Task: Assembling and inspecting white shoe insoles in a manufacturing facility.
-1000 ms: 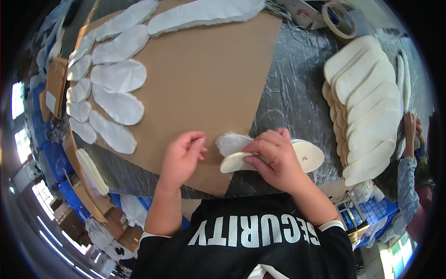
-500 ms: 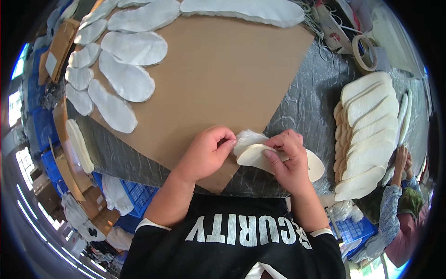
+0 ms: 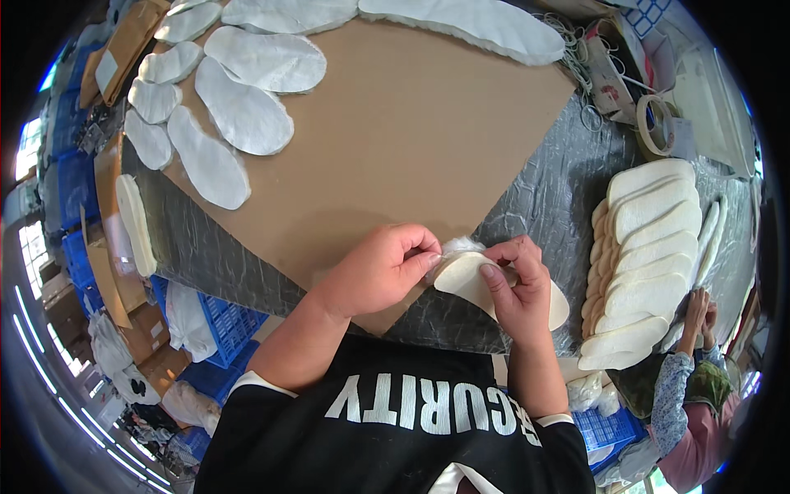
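My right hand (image 3: 522, 284) holds a cream insole (image 3: 462, 280) near the table's front edge, thumb on its smooth face and fingers behind. White fluffy fleece (image 3: 462, 245) shows along the insole's far edge, and its right end sticks out past my hand. Just left of it, my left hand (image 3: 393, 262) is closed in a pinch, fingertips against the fleecy left end. What lies between those fingertips is too small to make out. Beyond my hands, several white fleece insoles (image 3: 244, 107) lie on a brown cardboard sheet (image 3: 370, 140) and around its left edge.
Overlapping cream insoles (image 3: 650, 263) form a stack at right. A tape roll (image 3: 655, 125) and a box beside tangled cords (image 3: 580, 62) are at the far right. Another person's hands (image 3: 699, 317) reach over the table's right side. Blue crates (image 3: 226, 325) stand below the left edge.
My view has shifted, so the tabletop things appear displaced. The insole has tilted slightly in my right hand; my left hand keeps its pinch at the fleecy end.
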